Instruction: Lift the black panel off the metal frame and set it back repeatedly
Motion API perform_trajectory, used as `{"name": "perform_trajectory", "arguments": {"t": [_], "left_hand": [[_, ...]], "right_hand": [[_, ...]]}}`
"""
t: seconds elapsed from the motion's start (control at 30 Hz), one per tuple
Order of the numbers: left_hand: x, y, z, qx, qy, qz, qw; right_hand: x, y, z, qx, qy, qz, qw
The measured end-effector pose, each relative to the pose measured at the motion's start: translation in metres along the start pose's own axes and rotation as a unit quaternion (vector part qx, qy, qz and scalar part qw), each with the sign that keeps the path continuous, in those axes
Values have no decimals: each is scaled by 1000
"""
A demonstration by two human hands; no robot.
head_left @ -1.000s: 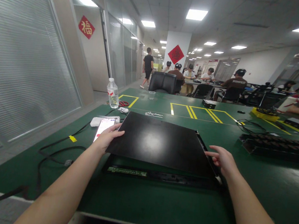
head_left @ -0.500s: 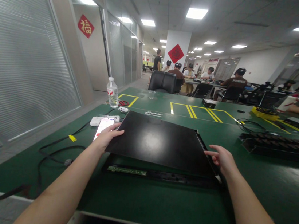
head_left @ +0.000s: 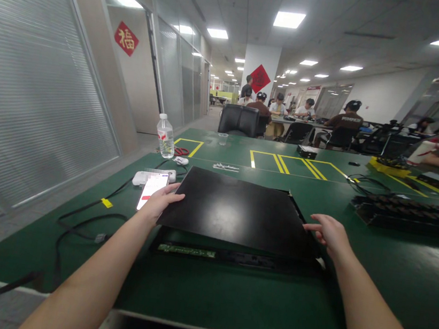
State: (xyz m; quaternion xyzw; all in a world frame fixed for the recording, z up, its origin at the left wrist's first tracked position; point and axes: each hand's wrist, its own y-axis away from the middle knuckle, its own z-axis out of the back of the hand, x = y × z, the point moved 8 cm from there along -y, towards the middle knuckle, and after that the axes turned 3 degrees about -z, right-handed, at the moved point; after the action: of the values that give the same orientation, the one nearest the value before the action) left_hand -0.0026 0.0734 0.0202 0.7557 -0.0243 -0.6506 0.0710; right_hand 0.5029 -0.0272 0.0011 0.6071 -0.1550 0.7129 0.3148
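Observation:
A flat black screen panel (head_left: 230, 206) lies slightly askew over a shallow black frame on the green table. Along the frame's near side, a green circuit board strip (head_left: 187, 251) shows below the panel's edge. My left hand (head_left: 161, 203) grips the panel's left edge, thumb on top and the other fingers mostly hidden. At the right edge, my right hand (head_left: 329, 235) has its index finger stretched out and a lower fingertip against or very near the rim. Whether that fingertip touches the panel or only the frame, I cannot tell.
A lit phone (head_left: 152, 190) and a white power strip (head_left: 140, 177) lie left of the panel. Behind stand a water bottle (head_left: 165, 137) and a clear cup (head_left: 223, 139). Black cable (head_left: 74, 226) loops at left; a long black part (head_left: 407, 213) lies right. People sit beyond.
The panel has shifted slightly right and settled lower, narrowing the gap along the frame's right side. Both hands have moved a little right.

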Motion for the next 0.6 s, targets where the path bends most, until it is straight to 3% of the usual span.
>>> {"name": "perform_trajectory", "arguments": {"t": [0.3, 0.6], "left_hand": [[-2, 11, -12, -5, 8, 36, 999], [7, 4, -9, 14, 0, 36, 999]], "right_hand": [[2, 0, 3, -18, 42, 20, 999], [-1, -14, 7, -42, 189, 81, 978]]}}
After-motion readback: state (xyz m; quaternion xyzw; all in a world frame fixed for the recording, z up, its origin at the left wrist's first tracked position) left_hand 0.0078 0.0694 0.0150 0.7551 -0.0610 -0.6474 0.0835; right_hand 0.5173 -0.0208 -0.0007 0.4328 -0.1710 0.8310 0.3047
